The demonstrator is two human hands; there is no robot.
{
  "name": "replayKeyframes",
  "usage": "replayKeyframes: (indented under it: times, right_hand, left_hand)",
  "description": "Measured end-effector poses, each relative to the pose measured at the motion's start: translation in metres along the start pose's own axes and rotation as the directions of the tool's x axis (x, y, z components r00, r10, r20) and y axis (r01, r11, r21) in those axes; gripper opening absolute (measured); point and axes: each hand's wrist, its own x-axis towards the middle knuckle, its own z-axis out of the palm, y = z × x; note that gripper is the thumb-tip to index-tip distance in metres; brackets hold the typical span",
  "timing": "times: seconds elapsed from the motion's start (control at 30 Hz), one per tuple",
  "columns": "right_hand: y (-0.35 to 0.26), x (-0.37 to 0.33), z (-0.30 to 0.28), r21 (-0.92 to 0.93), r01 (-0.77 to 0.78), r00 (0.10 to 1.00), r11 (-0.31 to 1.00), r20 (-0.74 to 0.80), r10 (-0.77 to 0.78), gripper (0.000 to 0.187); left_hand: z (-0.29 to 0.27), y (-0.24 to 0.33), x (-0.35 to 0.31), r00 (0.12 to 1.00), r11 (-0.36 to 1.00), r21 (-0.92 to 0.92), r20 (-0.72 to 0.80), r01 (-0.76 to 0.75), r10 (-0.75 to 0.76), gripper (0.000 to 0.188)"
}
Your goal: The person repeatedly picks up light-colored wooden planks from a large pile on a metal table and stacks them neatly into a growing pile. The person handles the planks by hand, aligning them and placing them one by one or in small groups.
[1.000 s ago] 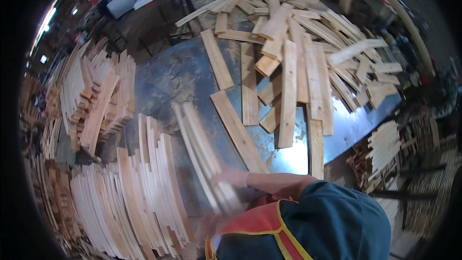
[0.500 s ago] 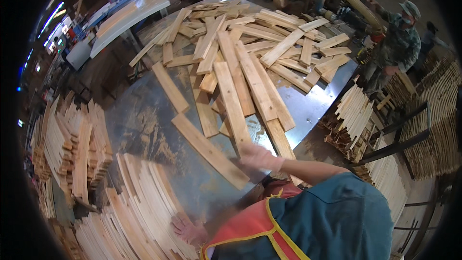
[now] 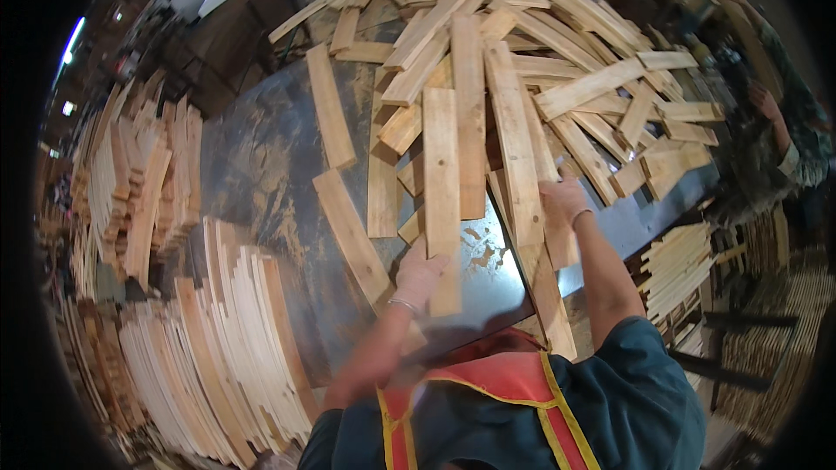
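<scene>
My left hand [image 3: 421, 277], in a light glove, is closed round the left edge of a pale wooden plank [image 3: 442, 183] near its close end. Farther right, my gloved right hand [image 3: 566, 198] grips the side of another plank [image 3: 558, 239], which lies partly under a long knotty plank [image 3: 515, 148]. Both fingertips are partly hidden by wood. One more plank [image 3: 353, 231] lies slantwise to the left of my left hand. Beyond both hands spreads a loose heap of planks [image 3: 592, 87] lying crosswise on a metal-topped table [image 3: 261, 144].
Neat rows of planks [image 3: 235, 339] stand at the near left, with another stack [image 3: 135, 183] beyond. To the right are a plank stack [image 3: 675, 270] and a dark metal frame [image 3: 749, 322]. A person [image 3: 784, 130] in patterned clothing stands at the far right.
My left hand has left the near-left plank rows and come up to the middle plank. My right hand has moved off that plank to one farther right. The view has shifted.
</scene>
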Motion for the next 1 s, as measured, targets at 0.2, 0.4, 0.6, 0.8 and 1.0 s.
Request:
replayKeyframes:
  times: [0.2, 0.4, 0.6, 0.8, 1.0]
  right_hand:
    - [-0.04, -0.038, -0.054, -0.094, 0.054, 0.982, 0.994, -0.178, -0.07, 0.049]
    - [-0.048, -0.002, 0.014, -0.248, 0.446, 0.872, 0.86, -0.096, -0.48, 0.079]
    - [-0.073, 0.016, 0.058, -0.546, 0.308, 0.886, 0.779, -0.133, -0.444, 0.104]
    - [-0.136, -0.134, 0.053, 0.158, 0.33, 0.931, 0.931, 0.108, -0.348, 0.082]
    - [-0.127, -0.289, 0.202, 0.442, 0.078, 0.809, 0.893, 0.495, -0.316, 0.05]
  left_hand:
    - [-0.057, 0.021, -0.072, 0.986, 0.985, -0.169, -0.163, -0.044, 0.016, 0.038]
    - [-0.116, -0.054, -0.161, 0.819, 0.926, 0.304, -0.574, 0.225, -0.01, 0.036]
    - [-0.169, -0.192, -0.221, 0.652, 0.611, 0.665, -0.696, 0.428, 0.3, 0.057]
    - [-0.197, -0.25, -0.308, 0.621, 0.598, 0.521, -0.782, 0.609, 0.049, 0.073]
    - [-0.211, -0.313, -0.388, 0.228, 0.878, 0.007, -0.967, 0.479, -0.117, 0.075]
